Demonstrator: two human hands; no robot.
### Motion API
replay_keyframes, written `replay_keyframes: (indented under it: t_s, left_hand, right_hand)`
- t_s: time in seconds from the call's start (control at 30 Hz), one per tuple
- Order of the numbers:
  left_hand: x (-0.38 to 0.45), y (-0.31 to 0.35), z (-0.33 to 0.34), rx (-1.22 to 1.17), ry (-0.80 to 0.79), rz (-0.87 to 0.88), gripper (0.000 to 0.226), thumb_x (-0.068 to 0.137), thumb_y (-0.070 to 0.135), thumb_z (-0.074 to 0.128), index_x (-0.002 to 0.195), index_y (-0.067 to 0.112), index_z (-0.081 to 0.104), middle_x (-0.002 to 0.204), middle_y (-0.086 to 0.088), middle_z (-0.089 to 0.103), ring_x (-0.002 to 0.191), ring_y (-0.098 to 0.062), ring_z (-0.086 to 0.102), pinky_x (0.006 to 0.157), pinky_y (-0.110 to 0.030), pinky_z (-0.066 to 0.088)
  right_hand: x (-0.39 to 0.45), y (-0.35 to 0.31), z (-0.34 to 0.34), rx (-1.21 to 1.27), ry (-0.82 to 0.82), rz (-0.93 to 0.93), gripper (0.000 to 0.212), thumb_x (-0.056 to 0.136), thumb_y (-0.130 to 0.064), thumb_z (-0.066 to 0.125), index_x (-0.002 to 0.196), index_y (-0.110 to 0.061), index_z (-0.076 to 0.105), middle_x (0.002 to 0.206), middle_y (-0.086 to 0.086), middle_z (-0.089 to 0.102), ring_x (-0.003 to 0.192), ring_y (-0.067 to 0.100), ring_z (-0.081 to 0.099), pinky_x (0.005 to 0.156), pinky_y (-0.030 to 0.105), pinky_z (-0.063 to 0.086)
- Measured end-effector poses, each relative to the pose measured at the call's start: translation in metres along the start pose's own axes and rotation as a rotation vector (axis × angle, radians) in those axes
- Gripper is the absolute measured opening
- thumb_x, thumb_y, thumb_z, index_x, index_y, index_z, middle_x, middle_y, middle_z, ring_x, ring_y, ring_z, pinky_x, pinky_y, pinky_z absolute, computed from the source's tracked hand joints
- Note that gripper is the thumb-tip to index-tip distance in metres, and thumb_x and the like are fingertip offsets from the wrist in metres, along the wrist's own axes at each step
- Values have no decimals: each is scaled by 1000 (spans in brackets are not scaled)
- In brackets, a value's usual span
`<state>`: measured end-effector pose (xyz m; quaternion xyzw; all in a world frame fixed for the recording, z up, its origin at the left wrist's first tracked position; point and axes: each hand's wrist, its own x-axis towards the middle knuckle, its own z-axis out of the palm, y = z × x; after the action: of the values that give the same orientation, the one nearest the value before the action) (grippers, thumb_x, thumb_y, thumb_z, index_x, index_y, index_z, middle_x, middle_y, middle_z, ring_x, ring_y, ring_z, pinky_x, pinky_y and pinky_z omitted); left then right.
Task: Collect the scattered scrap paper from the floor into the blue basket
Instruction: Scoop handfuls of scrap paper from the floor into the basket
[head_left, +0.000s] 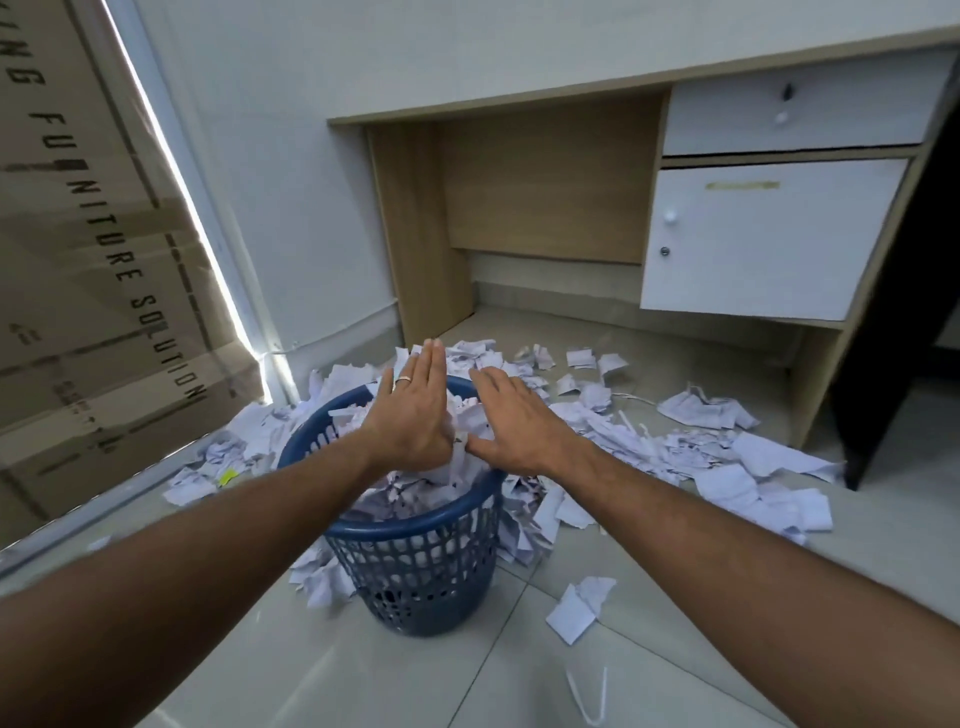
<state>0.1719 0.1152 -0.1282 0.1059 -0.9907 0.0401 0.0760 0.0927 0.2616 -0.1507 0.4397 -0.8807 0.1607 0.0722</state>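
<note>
At the far left we see large brown cardboard boxes (93, 249) printed with black lettering, standing against the white wall. Beside them, on the pale tiled floor (395, 680), stands the round blue plastic basket (415, 577) with latticed sides, heaped past its rim with torn white scrap paper (410, 488). Our left hand (415, 410), fingers straight and together with a ring on one, lies flat on the heap; our right hand (514, 426), fingers spread and straight, presses flat beside it, thumb just touching the left hand. Neither grips anything. More white scrap paper (727, 457) lies scattered around the basket and off to the right, reaching under the wooden table (550, 171) with white drawer fronts.
</note>
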Motion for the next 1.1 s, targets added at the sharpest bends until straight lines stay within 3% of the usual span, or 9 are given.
replay_keyframes:
  t_s: [0.17,0.33,0.5,0.67,0.83,0.97,1.1]
  left_hand:
    - [10,21,-19,54,121,75,107,80,12,72,160,15,0,167,-13,5,153,-33,13,123,-50,14]
    - [12,62,-22,-5,135,217,95,79,6,66,158,12,14,165,-12,17,150,-31,22,121,-43,22]
    - [27,131,-9,-9,75,355,92,79,7,63,158,9,15,163,-13,21,146,-32,30,117,-43,28]
    - [42,197,39,-173,-48,374,85,79,9,62,155,9,23,159,-12,27,141,-33,36,115,-45,34]
    - [29,233,132,-364,-222,392,82,72,36,54,146,6,37,146,-16,41,133,-38,43,105,-48,42]
    - [8,255,198,-363,-333,387,96,82,56,70,155,13,27,161,-13,26,147,-31,28,116,-47,32]
    - [-11,263,235,-228,-649,249,140,55,85,73,159,31,-3,168,-6,-11,154,-38,-7,116,-69,0]
  right_hand:
    - [-16,18,-13,68,72,42,63,98,-34,52,151,-10,28,156,11,32,140,30,36,114,46,34]
    - [-40,59,-37,58,93,139,59,99,-36,50,150,-12,31,151,12,39,138,30,39,114,44,35]
    - [-81,124,-51,68,113,273,54,97,-38,53,144,-14,41,143,10,49,128,27,48,106,40,41]
    - [-148,185,-37,52,41,405,53,97,-37,55,143,-13,42,146,10,47,131,30,47,106,41,41]
    - [-224,239,12,141,-37,625,63,96,-48,54,146,-13,38,148,10,45,133,30,44,107,44,39]
    - [-271,270,58,185,-99,774,74,91,-53,62,148,-14,35,149,10,41,135,32,40,107,41,38]
    - [-294,294,102,102,-183,897,102,77,-73,64,154,-20,22,156,10,28,138,36,33,111,49,34]
